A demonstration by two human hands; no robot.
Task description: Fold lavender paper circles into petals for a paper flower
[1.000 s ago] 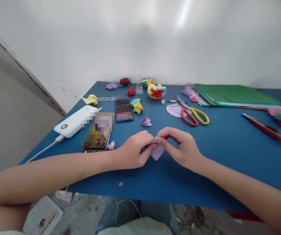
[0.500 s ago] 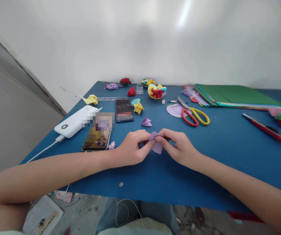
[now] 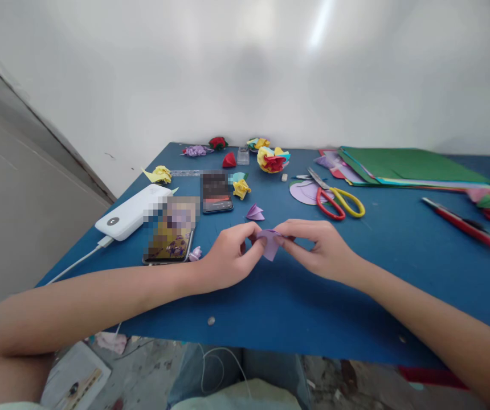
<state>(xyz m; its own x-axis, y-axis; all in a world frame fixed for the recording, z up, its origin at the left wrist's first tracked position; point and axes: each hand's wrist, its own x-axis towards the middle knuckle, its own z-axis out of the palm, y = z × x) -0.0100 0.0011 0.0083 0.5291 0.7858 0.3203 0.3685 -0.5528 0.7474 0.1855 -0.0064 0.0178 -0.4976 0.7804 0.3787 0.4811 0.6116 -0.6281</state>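
Observation:
Between my two hands, a little above the blue table, is a small piece of purple paper, its top edge bent over. My left hand pinches its left side between thumb and fingers. On the other side, my right hand grips the upper right corner in a pinch. Just beyond the hands lies a folded purple paper piece. A small purple paper bud rests left of my left hand, beside a phone with a partly blurred screen.
Scissors with red and yellow handles lie on purple paper circles. Behind are a second phone, a multicoloured paper flower and green sheets. A white power bank sits left, a red-black cutter right.
The purple paper has turned and shifted slightly left, with its top now folded over. My right hand's fingers have straightened along its upper edge.

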